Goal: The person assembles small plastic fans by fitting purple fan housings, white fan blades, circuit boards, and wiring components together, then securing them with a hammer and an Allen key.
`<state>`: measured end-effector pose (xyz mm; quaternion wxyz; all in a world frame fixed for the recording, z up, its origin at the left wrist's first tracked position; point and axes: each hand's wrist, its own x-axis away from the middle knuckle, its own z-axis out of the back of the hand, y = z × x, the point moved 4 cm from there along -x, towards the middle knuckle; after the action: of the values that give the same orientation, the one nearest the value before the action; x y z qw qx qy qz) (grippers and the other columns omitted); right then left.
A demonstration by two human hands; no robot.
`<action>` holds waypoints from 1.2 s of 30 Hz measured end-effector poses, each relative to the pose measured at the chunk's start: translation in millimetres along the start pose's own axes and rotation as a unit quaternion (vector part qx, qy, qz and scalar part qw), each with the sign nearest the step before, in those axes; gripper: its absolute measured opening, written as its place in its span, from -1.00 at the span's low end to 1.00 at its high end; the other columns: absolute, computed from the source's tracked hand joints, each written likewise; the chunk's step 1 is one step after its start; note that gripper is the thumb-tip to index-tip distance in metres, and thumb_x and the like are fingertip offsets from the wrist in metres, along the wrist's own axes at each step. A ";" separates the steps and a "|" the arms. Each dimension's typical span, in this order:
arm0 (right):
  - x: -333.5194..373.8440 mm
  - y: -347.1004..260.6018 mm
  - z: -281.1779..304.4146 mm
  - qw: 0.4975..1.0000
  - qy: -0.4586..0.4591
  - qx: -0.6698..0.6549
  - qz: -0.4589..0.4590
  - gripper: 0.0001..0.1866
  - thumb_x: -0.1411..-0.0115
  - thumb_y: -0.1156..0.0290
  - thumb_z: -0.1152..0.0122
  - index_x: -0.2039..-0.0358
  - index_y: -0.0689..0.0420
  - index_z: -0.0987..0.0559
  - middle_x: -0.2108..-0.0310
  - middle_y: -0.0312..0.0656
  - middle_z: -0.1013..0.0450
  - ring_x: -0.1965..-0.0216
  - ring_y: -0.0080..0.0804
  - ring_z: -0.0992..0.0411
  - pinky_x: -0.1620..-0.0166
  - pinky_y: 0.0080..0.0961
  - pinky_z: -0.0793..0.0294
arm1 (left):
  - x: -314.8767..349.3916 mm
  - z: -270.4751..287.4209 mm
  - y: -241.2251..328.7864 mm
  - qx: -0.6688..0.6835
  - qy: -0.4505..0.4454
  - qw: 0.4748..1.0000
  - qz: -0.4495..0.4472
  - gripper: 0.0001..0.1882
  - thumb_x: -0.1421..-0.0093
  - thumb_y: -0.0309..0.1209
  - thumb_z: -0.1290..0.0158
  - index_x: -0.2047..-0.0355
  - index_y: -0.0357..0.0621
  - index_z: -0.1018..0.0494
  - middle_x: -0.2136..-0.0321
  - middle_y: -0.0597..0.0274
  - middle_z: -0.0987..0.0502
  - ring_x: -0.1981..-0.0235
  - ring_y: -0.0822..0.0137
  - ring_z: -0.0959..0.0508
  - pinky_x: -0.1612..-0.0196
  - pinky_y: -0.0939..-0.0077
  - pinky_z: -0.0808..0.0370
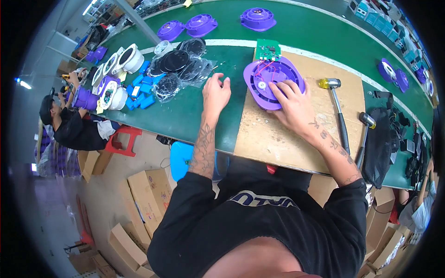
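Observation:
My right hand (293,103) grips the near right rim of a round purple plastic housing (254,85), its fingers reaching inside the bowl. The housing rests on a cardboard sheet (259,134). Red wires run from it to a green circuit board (269,50) at its far edge. A small white round part (262,85) sits inside, close to my fingertips. My left hand (216,95) is off to the left over the green table, empty, thumb and fingers apart. Nearest to it are black round discs (175,60), some in clear plastic bags.
Blue wrapped blocks (140,90) and white-and-purple housings (130,59) lie farther left. Two mallets (340,111) (364,134) rest at right, beside a black mesh bag (378,143). More purple housings (201,25) stand on the green belt (306,32). Co-workers (76,125) sit at both sides.

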<state>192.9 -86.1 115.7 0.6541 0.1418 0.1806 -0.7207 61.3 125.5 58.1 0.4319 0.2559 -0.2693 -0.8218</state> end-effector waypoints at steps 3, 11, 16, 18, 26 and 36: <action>12.2 1.8 13.8 0.999 -0.051 -0.018 -0.005 -0.28 0.07 0.20 -0.40 -0.13 0.11 -0.42 -0.01 -0.17 -0.39 -0.11 -0.21 -0.30 -0.17 0.19 -0.12 | -12.9 -13.6 -20.4 -0.167 -0.018 0.984 -0.061 -0.51 -0.12 -0.33 -0.12 -0.03 -0.31 -0.37 0.23 -0.21 -0.52 0.14 -0.13 -0.54 0.02 0.12 -0.47; 47.6 24.1 61.2 0.995 -0.021 -0.087 -0.042 -0.24 0.04 0.19 -0.43 -0.18 0.09 -0.37 -0.09 -0.09 -0.34 -0.16 -0.15 -0.29 -0.23 0.13 -0.11 | -47.8 0.6 -26.4 -0.069 -0.188 0.980 0.019 -0.33 0.01 -0.59 -0.05 -0.17 -0.41 -0.17 0.16 -0.20 -0.49 0.23 -0.18 -0.58 0.09 0.15 -0.54; 112.0 103.0 60.6 0.950 -0.014 0.019 -0.312 -0.50 -0.12 0.31 -0.32 -0.03 0.22 -0.45 0.18 0.04 -0.45 0.12 0.00 -0.43 0.09 -0.23 -0.43 | -14.5 46.1 39.9 0.361 -0.152 0.920 0.025 -0.52 -0.16 -0.70 0.04 -0.13 -0.42 -0.25 0.30 0.22 -0.40 0.24 0.17 -0.64 0.22 0.42 -0.62; 126.2 113.8 49.5 0.927 -0.064 0.052 -0.365 -0.52 -0.14 0.29 -0.30 -0.02 0.22 -0.45 0.20 0.06 -0.45 0.15 0.04 -0.44 0.13 -0.22 -0.44 | -3.9 57.5 67.2 0.520 -0.075 0.849 -0.051 -0.58 -0.22 -0.69 0.05 -0.11 -0.42 -0.27 0.26 0.17 -0.43 0.22 0.12 -0.64 0.16 0.40 -0.61; 136.1 128.6 15.6 0.906 -0.086 0.005 -0.414 -0.69 -0.22 0.31 -0.21 0.09 0.20 -0.47 0.32 0.06 -0.49 0.33 0.05 -0.50 0.29 -0.20 -0.47 | 27.7 7.4 142.0 0.458 -0.138 0.871 -0.115 -0.55 -0.25 -0.64 0.04 -0.13 -0.51 -0.17 0.30 -0.10 -0.56 0.28 -0.01 -0.65 0.09 0.21 -0.60; 139.9 132.3 11.5 0.905 -0.087 0.005 -0.416 -0.70 -0.25 0.35 -0.16 0.06 0.22 -0.46 0.30 0.11 -0.50 0.31 0.09 -0.51 0.27 -0.19 -0.48 | 24.3 -34.0 144.7 0.357 -0.243 0.894 -0.119 -0.69 -0.20 -0.76 0.05 0.03 -0.48 -0.27 0.25 -0.20 -0.58 0.16 0.07 -0.63 0.02 0.32 -0.56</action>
<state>310.2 -226.4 54.4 0.3075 -0.0063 0.1616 -0.9377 154.3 27.7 125.0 0.1318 0.2153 -0.6086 -0.7523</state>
